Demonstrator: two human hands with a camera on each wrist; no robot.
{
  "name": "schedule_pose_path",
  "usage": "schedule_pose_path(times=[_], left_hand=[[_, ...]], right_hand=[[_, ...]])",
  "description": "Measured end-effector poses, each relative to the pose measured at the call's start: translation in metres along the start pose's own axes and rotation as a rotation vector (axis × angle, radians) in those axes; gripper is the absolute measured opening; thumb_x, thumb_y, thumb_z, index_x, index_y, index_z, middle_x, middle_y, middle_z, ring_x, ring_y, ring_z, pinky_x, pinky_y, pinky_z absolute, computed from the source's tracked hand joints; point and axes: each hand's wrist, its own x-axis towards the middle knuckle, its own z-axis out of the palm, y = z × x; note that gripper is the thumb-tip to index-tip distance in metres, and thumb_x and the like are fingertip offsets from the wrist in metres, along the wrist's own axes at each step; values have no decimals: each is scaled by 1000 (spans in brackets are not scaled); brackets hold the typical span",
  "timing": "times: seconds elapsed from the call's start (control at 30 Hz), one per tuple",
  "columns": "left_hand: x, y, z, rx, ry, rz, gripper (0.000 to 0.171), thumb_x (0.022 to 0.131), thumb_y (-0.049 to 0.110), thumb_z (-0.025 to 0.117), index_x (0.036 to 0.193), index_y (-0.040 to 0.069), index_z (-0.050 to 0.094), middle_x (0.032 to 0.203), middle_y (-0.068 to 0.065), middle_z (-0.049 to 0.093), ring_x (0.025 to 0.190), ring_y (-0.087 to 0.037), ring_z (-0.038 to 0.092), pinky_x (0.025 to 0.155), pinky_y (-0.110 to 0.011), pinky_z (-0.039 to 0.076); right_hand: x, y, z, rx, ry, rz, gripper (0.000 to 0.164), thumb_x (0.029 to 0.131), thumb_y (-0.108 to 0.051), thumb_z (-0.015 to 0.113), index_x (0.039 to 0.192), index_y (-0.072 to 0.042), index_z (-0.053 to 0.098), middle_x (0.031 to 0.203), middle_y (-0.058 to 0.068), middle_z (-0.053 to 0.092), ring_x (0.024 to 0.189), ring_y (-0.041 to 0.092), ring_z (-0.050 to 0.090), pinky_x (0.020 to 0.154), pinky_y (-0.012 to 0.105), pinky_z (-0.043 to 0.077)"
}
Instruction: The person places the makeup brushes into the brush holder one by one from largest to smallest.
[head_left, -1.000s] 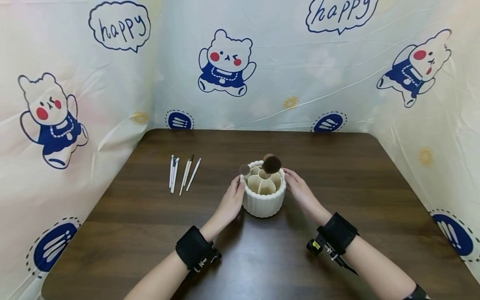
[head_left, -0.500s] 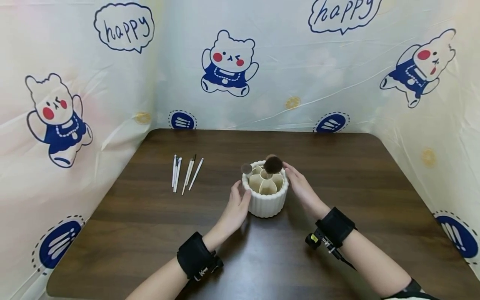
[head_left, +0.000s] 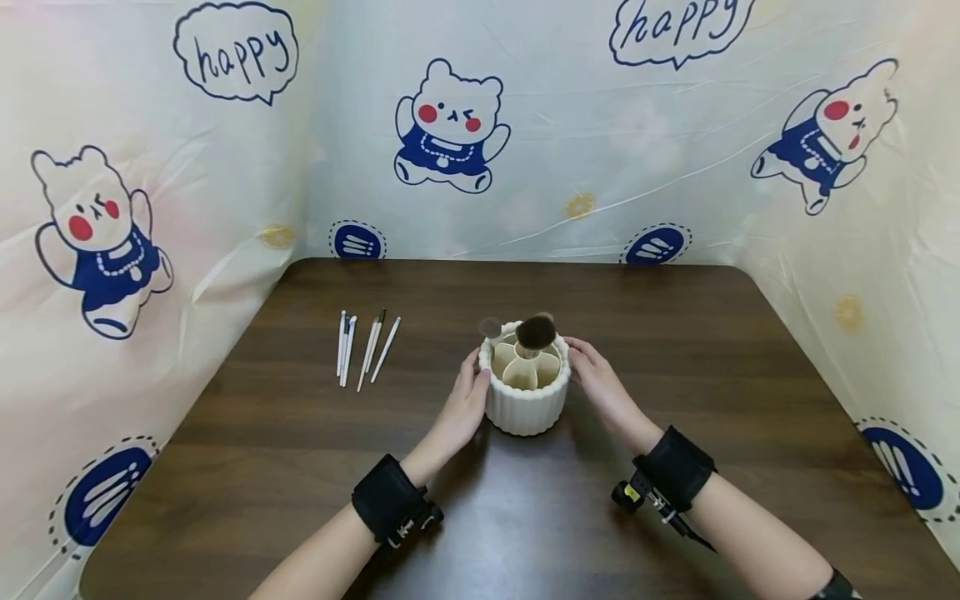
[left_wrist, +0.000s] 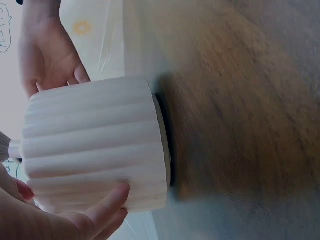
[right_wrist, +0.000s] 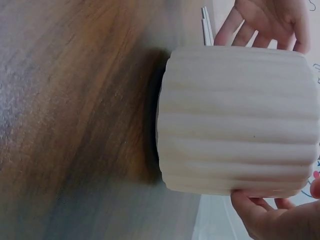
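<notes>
Slim makeup brushes [head_left: 371,352] are lying in loose groups on the brown wood-grain table [head_left: 712,350], L of ctr in the frame. A black wrist strap [head_left: 387,497] is showing lower L. The person's L hand [head_left: 459,410] is gripping the L side of a ribbed white brush holder [head_left: 527,410], fingers curving round its wall. The holder is standing upright abt mid-frame, w/ a smaller grey brush [head_left: 490,327] & a big dark fluffy brush [head_left: 536,332] poking up. The R hand [head_left: 606,388] is holding the opp. side, fingers likewise clamped on it; a 2nd black strap [head_left: 677,467] is showing lower R.
</notes>
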Motion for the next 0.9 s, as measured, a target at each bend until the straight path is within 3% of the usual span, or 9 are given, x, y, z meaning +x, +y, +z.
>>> schedule_pose_path(times=[0.2,0.33,0.53,0.73,0.9], left_hand=[[-5,-4,2,-9,8,-77,60,104,30,31,150,-1,10,147,-30,31,138,-41,32,114,-53,28],[-15,-2,9,1,25,-136,64,103,36,33,150,-1,8,150,-31,24,141,-41,26,115,-55,25],[-19,3,13,10,19,-113,62,103,32,33,150,-1,12,154,-27,17,144,-39,20,117,-53,21],[-7,-1,8,-3,31,-82,57,101,27,30,149,0,17,151,-25,27,143,-36,24,116,-52,23],[-1,-4,7,3,21,-76,56,101,28,28,150,2,18,153,-24,25,144,-36,21,117,-53,20]], right_hand=[[4,-2,2,-37,24,7,50,105,-28,27,149,-2,25,156,18,26,143,30,28,117,48,25],[10,-3,1,-88,24,19,51,106,-31,27,152,-9,23,159,14,20,147,28,20,119,47,20],[12,-4,3,-103,33,12,50,105,-30,28,149,-5,29,157,15,27,146,28,22,119,47,21],[2,-3,3,-50,31,7,48,106,-26,27,147,-2,30,154,17,31,142,29,31,116,47,28],[-2,0,0,-35,28,-4,48,105,-26,29,146,-1,30,152,18,34,140,30,34,116,47,29]])
